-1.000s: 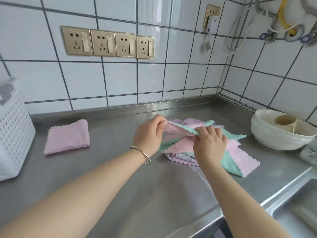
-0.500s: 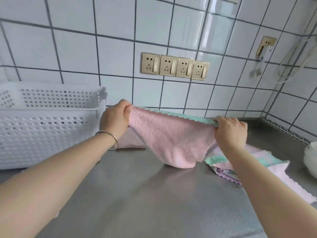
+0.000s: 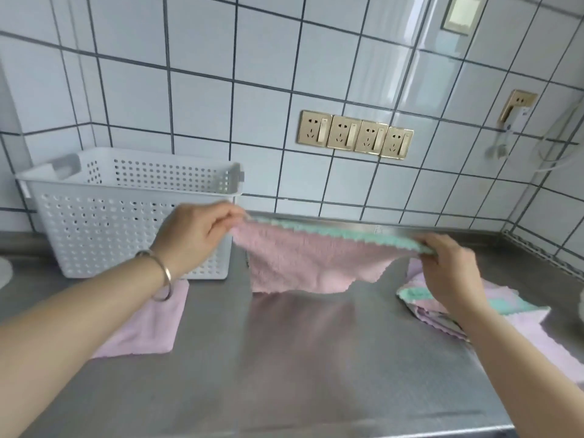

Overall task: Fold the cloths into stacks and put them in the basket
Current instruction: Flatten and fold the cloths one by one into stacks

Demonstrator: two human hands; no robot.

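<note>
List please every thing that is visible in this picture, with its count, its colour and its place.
held cloth: one, pink with green edge, stretched in the air above the counter
folded cloth: one, pink, flat on the counter in front of the basket
cloth pile: one pile, pink and green, on the counter at the right
basket: one, white with holes, on the counter against the left wall
counter: one, grey steel
sockets: four, gold, in a row on the tiled wall
bracelet: one, silver, on the left wrist
left hand: fingers pinch the held cloth's left corner
right hand: fingers pinch its right corner
</note>
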